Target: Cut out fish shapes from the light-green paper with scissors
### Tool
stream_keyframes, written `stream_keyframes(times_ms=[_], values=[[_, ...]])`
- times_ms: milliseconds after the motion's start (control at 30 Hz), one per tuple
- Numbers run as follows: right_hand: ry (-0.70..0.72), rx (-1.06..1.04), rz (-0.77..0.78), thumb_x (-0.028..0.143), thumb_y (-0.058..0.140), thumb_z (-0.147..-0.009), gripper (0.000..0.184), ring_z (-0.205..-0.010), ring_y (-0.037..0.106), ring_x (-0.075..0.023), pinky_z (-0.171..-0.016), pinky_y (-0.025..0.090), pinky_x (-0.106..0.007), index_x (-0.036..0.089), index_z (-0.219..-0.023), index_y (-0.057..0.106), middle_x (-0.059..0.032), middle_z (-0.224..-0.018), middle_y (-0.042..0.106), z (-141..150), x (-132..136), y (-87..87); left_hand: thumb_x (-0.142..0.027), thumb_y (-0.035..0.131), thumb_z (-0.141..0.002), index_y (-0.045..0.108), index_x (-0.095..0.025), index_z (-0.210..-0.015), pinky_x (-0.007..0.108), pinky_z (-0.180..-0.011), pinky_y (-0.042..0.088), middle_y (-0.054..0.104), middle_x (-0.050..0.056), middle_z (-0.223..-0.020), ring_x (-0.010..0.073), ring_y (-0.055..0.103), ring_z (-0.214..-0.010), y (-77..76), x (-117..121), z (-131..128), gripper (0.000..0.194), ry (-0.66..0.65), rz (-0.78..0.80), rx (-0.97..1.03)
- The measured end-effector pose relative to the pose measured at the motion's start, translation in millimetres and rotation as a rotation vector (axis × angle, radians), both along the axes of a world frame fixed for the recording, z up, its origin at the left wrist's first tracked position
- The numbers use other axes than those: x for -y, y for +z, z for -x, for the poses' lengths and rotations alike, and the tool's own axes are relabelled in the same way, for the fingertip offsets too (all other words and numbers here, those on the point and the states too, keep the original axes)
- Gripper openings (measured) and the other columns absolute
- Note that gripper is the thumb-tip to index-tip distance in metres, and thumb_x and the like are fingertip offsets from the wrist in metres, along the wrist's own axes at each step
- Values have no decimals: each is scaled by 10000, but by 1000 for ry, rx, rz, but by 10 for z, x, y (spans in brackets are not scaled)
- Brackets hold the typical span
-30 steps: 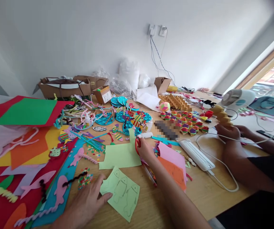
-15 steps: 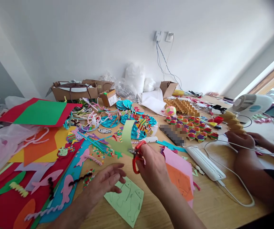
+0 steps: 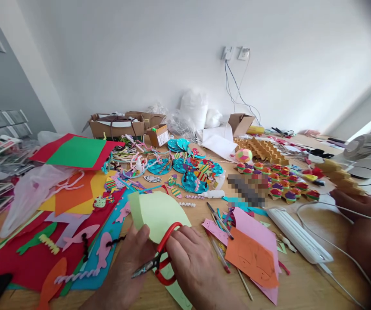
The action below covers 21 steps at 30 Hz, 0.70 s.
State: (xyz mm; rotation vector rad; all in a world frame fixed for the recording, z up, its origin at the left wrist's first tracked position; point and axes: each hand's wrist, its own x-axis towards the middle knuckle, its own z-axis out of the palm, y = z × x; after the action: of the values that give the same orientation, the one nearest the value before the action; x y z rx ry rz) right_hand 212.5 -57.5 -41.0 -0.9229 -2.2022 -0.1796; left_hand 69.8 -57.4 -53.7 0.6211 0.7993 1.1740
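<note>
Holds up a pale green sheet (image 3: 164,209), bent near one side, above the worktop (image 3: 290,292). Pinches its near left edge with the fingers (image 3: 142,234) of the left hand (image 3: 123,269). Curls the fingers of the right hand (image 3: 193,258) round the red handles of the scissors (image 3: 157,261), just below the sheet and with blades toward the left palm. Underneath the sheet, a second green paper (image 3: 179,292), partly blocked from sight by the right hand and scissors. Right of the sheet, pens (image 3: 218,224), then an orange paper (image 3: 253,258) over a pink paper (image 3: 271,241), then a white power strip (image 3: 300,234); farther right, another person's hand (image 3: 355,206) gripping a brown carton strip (image 3: 340,175). Behind the sheet, a white bottle (image 3: 213,194) and crowded blue discs (image 3: 193,185). Left of the sheet, a pink fish cutout (image 3: 104,249) and layered red paper (image 3: 10,252).
</note>
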Motion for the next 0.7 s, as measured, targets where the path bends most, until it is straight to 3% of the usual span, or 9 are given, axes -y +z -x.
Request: stream_keyframes(times_ms=[200, 267, 400, 467, 567, 700], values=[[7, -46, -45, 211, 231, -1063, 471, -573, 479, -160, -556, 320, -282, 186, -678, 501, -18, -614, 582, 141, -49, -111, -549, 783, -581, 547, -311, -1331, 388, -859, 541, 749, 25, -1116, 308, 633, -1123, 34, 47, 41, 822, 114, 166, -119], [15, -49, -40, 195, 238, -1060, 460, -581, 492, -161, -564, 326, -281, 187, -687, 506, -19, -626, 591, 179, -53, -114, -525, 753, -592, 603, -301, -1254, 391, -842, 550, 748, 19, -1117, 313, 628, -1135, 53, 52, 50, 714, 154, 194, -128], [46, -76, -21, 177, 246, -1054, 424, -603, 513, -165, -573, 349, -278, 190, -732, 521, -18, -654, 603, 239, -58, -92, -377, 743, -558, 719, -236, -854, 388, -815, 573, 771, 45, -1054, 346, 638, -1114, 116, 3, 57, 328, 242, 182, -93], [60, -110, -21, 163, 260, -1045, 390, -608, 515, -166, -575, 358, -274, 194, -756, 520, -16, -662, 603, 242, -62, -80, -271, 705, -605, 717, -205, -839, 370, -789, 586, 786, 54, -986, 327, 672, -1055, 175, -68, 105, 243, 267, 194, -64], [71, -189, -36, 98, 333, -988, 286, -608, 514, -168, -570, 368, -264, 204, -785, 504, -14, -668, 606, 184, -59, -47, -115, 569, -730, 703, -151, -1018, 322, -758, 602, 795, 43, -876, 239, 730, -902, 308, -233, 347, 320, 441, 145, -41], [19, -216, -56, 24, 405, -864, 208, -594, 518, -168, -561, 384, -249, 209, -825, 490, -9, -659, 593, 43, -31, 21, -20, 455, -822, 691, -110, -1063, 248, -605, 612, 776, 33, -690, 165, 730, -638, 524, -473, 977, 348, 537, 83, -140]])
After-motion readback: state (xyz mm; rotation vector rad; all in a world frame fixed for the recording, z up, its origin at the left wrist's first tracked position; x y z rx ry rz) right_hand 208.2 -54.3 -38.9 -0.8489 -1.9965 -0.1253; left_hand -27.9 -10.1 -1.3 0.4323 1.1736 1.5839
